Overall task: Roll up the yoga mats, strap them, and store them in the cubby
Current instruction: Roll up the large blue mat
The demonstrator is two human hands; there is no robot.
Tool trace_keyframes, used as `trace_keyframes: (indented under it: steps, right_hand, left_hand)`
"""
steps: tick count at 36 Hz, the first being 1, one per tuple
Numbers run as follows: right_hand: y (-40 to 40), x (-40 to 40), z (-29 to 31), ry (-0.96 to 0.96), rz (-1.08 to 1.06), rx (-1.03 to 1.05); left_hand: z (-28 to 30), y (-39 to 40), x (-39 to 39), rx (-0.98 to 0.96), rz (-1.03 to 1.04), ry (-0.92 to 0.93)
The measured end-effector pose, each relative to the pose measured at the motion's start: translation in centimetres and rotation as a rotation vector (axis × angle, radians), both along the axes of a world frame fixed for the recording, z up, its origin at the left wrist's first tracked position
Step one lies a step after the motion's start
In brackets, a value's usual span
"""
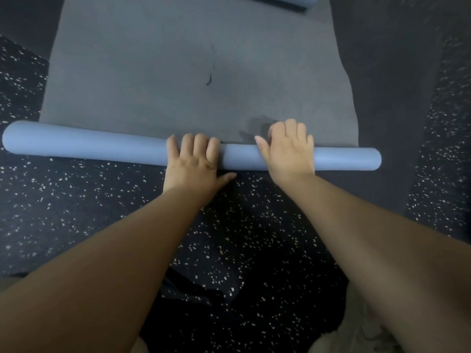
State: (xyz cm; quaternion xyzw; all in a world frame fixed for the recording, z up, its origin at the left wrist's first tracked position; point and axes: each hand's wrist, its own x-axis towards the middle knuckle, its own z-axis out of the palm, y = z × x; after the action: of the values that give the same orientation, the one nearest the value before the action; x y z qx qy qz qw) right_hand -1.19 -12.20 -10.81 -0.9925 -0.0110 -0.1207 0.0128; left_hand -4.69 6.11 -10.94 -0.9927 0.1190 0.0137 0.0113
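Note:
A grey-blue yoga mat (178,80) lies on the floor, its near end wound into a thin roll (86,146) that runs left to right. My left hand (195,163) is on top of the roll near its middle, fingers curled over it and thumb on the floor side. A little to the right, my right hand (286,149) grips the roll the same way, its fingers bent over the far side. The unrolled part stretches away from me. A second rolled mat (293,0) shows at the top edge.
The floor (76,212) is black rubber with white speckles. A darker mat or floor panel (382,85) lies to the right of the grey-blue mat. A dark strap-like strip (288,6) lies beside the far roll. My knees show at the bottom corners.

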Motion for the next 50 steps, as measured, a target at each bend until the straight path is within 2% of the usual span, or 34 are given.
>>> trace_keyframes:
  steps: [2,6,12,17,20,22,27,40,45,50]
  right_hand:
    - [0.2,-0.1,0.2,-0.083,-0.007,-0.027]
    - [0.6,-1.7,-0.8,-0.165,0.144,0.023]
    - [0.6,-2.2,-1.5,0.006,0.207,0.016]
    - [-0.1,-0.2,-0.2,0.165,0.272,-0.066]
    - [-0.1,0.9,1.4,0.294,0.313,-0.151]
    - [-0.4,1.7,2.1,0.34,0.35,-0.164]
    - [-0.3,1.7,3.0,0.303,0.403,-0.186]
    - [-1.0,-4.9,2.2,0.208,0.524,-0.117]
    - [-2.0,-7.5,2.3,0.231,0.559,-0.097]
    - [-1.9,-10.3,2.1,0.228,0.564,-0.098]
  left_hand:
    - [0.3,0.0,0.9,0.009,-0.016,0.024]
    - [1.0,0.0,3.3,0.002,-0.009,0.085]
    - [0.9,0.3,4.4,-0.012,-0.029,0.096]
    - [0.3,2.0,4.0,-0.074,-0.095,-0.173]
    - [0.2,2.6,3.7,-0.099,-0.113,-0.226]
    - [0.7,2.7,3.9,-0.118,-0.133,-0.208]
    - [1.6,3.0,4.1,-0.187,-0.165,-0.156]
    - [1.8,4.4,-2.2,-0.41,-0.153,-0.104]
    - [2.2,4.0,-4.7,-0.418,-0.135,-0.008]
    - [2.9,3.2,-7.2,-0.3,-0.053,0.167]
